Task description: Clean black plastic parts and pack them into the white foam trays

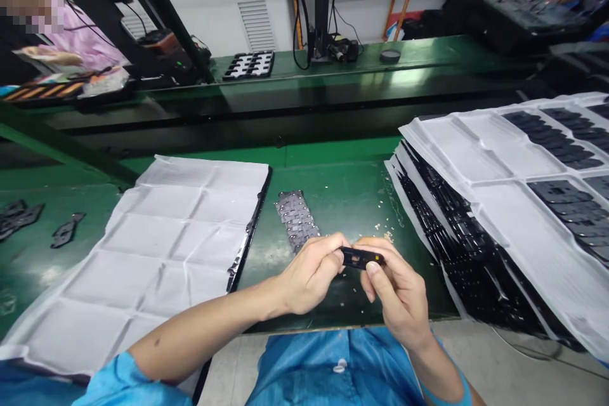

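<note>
A small black part (356, 258) with a yellow spot near its right end is held between both hands above the green table. My left hand (316, 271) pinches its left end between thumb and fingers. The fingers and thumb of my right hand (397, 285) close on its right end, beside the yellow spot. Just beyond my left hand lies a row of dark grey parts (297, 219) on the table, its near end partly hidden by that hand. Small pale bits (386, 231) are scattered to the right of the row.
A white-sheeted tray (190, 222) lies at the left. Stacked trays (514, 203) with white liners and dark parts stand at the right. Loose black parts (68, 230) lie far left. A green ledge (333, 92) crosses behind, and other people sit at the upper corners.
</note>
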A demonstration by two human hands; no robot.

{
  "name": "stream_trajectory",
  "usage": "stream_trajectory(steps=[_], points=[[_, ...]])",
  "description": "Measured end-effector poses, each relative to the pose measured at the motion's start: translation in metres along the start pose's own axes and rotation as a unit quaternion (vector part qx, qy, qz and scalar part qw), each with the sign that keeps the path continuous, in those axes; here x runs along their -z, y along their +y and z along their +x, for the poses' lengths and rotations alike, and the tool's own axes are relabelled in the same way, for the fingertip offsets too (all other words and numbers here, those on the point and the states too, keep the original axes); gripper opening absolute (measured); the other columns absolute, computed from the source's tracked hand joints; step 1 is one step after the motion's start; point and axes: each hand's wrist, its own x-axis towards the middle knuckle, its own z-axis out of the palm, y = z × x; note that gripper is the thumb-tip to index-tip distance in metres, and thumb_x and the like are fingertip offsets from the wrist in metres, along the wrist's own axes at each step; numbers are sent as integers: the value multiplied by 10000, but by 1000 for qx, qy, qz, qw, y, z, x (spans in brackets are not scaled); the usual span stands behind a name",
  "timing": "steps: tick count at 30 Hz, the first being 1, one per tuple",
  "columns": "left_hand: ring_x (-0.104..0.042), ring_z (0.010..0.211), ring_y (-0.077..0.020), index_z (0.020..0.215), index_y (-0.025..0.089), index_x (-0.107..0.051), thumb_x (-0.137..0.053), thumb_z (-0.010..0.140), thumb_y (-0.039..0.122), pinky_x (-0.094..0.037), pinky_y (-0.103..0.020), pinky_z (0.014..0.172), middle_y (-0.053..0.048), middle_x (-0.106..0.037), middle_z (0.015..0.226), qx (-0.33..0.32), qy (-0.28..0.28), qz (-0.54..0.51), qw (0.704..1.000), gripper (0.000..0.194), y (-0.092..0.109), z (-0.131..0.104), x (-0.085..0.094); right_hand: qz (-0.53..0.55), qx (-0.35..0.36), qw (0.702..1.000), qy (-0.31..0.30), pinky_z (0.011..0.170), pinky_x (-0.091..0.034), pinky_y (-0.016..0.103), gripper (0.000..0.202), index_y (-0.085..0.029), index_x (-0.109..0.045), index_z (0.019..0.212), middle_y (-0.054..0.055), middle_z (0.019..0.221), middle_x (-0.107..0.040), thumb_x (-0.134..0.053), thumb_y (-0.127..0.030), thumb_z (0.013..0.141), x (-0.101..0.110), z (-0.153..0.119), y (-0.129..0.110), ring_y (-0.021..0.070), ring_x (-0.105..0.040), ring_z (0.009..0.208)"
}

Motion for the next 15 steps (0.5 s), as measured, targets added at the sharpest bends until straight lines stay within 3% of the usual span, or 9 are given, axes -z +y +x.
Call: stream_trajectory(steps=[6, 15], points=[[-446, 637, -135, 826, 198, -490, -349, 1049, 251, -365, -283, 653, 16, -494, 744, -7, 0, -21, 1000, 270, -3, -3, 1, -13, 13, 1000, -5, 542, -506, 268, 258, -258, -720, 1229, 81, 1233, -625, -498, -207, 1106, -2, 0, -3, 54, -545, 546], [-428, 626, -150, 832, 220, -432, -314, 1057, 248, -330, -301, 648, 31, -436, 712, -49, 26, 43, 998, 257, -15, -4, -1, -29, 26, 999, -18, 531, -525, 279, 304, -266, -709, 1294, 100, 1258, -629, -489, -191, 1098, -4, -2, -1, 67, -560, 543]])
